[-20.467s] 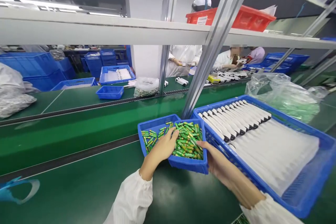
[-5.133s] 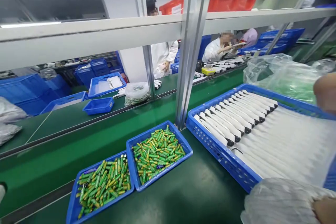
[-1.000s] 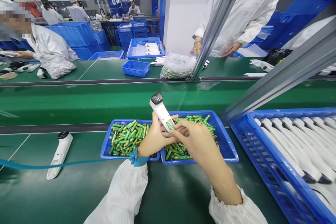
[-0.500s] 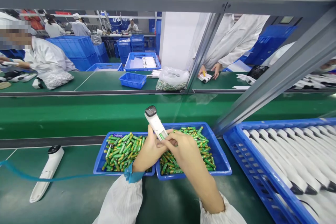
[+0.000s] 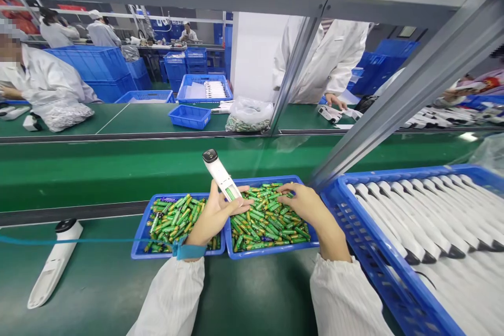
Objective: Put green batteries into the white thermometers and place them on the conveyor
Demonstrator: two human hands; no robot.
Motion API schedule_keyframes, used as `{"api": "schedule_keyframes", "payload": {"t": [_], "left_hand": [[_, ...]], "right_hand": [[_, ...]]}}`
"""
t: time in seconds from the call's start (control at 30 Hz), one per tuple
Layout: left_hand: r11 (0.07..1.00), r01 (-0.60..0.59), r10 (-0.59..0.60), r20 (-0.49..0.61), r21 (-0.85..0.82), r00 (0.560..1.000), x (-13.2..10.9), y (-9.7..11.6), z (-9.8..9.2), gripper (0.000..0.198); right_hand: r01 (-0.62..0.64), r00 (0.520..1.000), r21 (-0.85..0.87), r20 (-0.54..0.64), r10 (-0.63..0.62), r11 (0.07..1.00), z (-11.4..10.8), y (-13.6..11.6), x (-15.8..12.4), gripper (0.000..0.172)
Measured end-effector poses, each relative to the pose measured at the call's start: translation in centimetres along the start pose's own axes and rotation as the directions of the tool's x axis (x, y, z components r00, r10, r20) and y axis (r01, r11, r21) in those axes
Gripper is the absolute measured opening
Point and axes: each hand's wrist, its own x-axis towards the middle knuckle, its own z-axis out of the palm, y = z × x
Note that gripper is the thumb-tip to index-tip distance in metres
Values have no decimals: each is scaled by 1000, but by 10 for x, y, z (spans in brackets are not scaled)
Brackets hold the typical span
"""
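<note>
Over the left blue plastic tray (image 5: 138,241), the left hand (image 5: 214,215) wraps closed around a white handheld device (image 5: 219,174), its dark head up.

Light, stiff plastic, best held by the slim shaft; the right hand (image 5: 305,203) rests spread on smooth, rollable green AA batteries (image 5: 268,223) in the right tray (image 5: 271,255).

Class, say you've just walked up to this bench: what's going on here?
The person's left hand grips a white handheld device, with a green battery showing in its open end. The right hand rests among loose green batteries in one of two blue trays. More white devices lie in a blue crate to the right, and another lies on the green bench to the left. A co-worker stands across the line.
</note>
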Motion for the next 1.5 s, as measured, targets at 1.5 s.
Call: {"api": "schedule_keyframes", "payload": {"t": [1.5], "left_hand": [[991, -34, 41, -56, 128, 998, -3, -4, 7, 92]], "right_hand": [[365, 889, 391, 124, -442, 845, 13, -83, -37, 5]]}}
